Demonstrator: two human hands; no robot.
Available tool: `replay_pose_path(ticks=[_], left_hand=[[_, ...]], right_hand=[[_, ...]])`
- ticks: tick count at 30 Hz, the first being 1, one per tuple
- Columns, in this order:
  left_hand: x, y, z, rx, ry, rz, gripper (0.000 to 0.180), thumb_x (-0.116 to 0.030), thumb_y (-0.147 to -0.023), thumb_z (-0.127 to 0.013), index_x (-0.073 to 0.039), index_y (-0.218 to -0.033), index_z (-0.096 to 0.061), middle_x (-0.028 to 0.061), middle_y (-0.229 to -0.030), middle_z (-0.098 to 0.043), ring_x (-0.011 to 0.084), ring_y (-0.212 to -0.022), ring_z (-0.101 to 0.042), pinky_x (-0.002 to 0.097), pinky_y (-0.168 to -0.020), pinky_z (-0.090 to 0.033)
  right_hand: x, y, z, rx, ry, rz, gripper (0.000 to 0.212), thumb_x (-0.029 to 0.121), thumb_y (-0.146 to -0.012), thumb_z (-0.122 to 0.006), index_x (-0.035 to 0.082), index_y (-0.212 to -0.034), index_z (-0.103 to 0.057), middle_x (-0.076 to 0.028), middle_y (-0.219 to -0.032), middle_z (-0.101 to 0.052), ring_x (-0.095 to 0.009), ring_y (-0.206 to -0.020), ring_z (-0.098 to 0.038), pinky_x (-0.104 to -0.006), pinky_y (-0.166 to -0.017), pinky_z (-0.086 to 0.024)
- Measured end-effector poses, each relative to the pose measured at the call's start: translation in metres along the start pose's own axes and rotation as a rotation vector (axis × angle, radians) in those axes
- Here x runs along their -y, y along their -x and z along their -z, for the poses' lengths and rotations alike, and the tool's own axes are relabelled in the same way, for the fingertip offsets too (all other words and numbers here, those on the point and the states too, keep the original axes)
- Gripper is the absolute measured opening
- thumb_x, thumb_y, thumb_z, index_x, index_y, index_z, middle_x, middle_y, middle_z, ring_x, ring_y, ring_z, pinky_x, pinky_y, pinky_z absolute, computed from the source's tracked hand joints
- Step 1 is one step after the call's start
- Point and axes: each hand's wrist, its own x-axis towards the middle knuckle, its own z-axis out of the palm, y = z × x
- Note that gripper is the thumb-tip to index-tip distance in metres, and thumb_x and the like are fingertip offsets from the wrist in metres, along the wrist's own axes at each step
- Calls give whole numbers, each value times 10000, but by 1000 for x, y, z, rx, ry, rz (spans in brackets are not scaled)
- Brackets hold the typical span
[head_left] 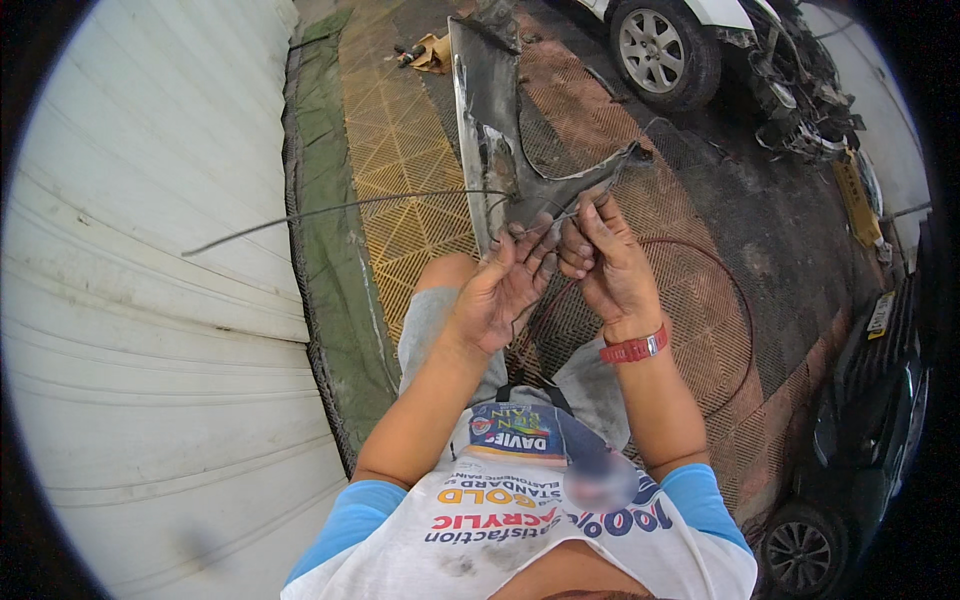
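Note:
My right hand (608,250), with a red watch (634,346) at its wrist, pinches a thin wire (566,215) between thumb and fingers. Close beside it, my left hand (508,282) has its palm turned up and its fingers curled around the wire; its exact grip is partly hidden. From near the hands a long dark length of thin rod or wire (345,206) reaches out to the left. Just beyond both hands stands a worn car fender (535,190), grey and dirty on its inner side, with a pale edge and a curved arch. My knees are on either side below it.
A white corrugated wall (150,290) runs along the left, with green cloth (335,230) at its foot. A red hose (748,320) loops over interlocking floor tiles (400,170). A white car's wheel (652,50) is at the far right; a dark car (865,430) stands nearer right.

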Motion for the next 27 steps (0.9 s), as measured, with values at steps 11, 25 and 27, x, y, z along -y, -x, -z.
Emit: replay_pose_path(ticks=[11,25,27], left_hand=[[7,5,-12,122,-69,-165,277,-304,-1048,-596,-158,-1280,-558,32,-1264,-673,205,-1282,-580,375,-1111,-458],[-10,8,-27,-32,-322,-272,345,-433,-1089,-486,-132,-923,-468,-45,-748,-333,91,-674,-369,288,-764,-497],[-19,9,-28,-61,-358,-222,341,-435,-1084,-511,-133,-929,-478,-54,-744,-329,60,-655,-347,224,-605,-404]], right_hand=[[8,2,6,32,-1,-19,100,221,-1037,-649,137,-1076,-610,78,-681,-415,-34,-547,-352,-188,-499,-294],[28,-7,25,177,607,27,587,276,-826,-871,57,-1280,-571,62,-845,-511,-53,-727,-476,-200,-683,-412],[43,-6,30,302,580,-57,788,328,-746,-923,38,-1367,-533,55,-879,-506,-73,-792,-492,-224,-769,-446]])
